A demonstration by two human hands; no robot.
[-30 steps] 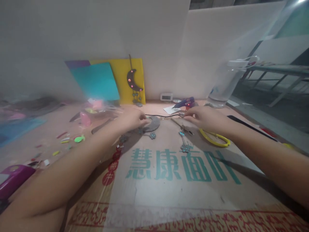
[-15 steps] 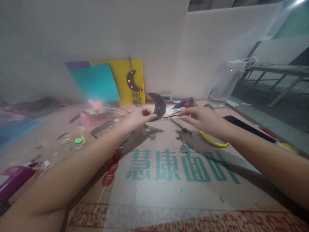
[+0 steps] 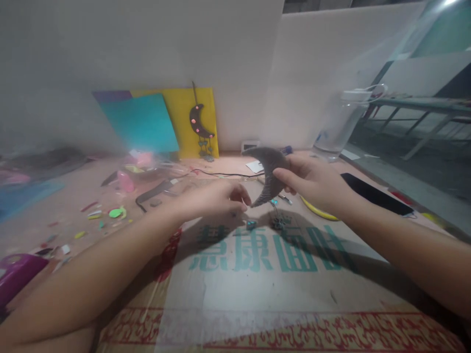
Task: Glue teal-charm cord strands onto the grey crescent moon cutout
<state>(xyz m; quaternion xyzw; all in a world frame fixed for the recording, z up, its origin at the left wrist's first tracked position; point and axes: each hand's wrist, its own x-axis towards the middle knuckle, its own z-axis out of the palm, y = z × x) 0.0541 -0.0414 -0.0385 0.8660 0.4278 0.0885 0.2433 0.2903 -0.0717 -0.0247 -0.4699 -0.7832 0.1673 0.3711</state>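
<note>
Dark-grey, ribbed crescent-shaped piece, tips leftward, is held above the pale-pink tabletop. Left hand beside its lower tip, fingers curled — pinch unclear; right hand, fingers pinching its outer curve — beyond, a flat yellow sheet.

Coloured sheets, a moon ornament and scattered scraps suggest, through the blur, a craft workshop.

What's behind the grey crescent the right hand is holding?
Past the left edge of the grey crescent, a white card and black cord show partly; at upper right, a purple tool peeks out. The crescent and right hand cover whatever lies directly behind.
</note>
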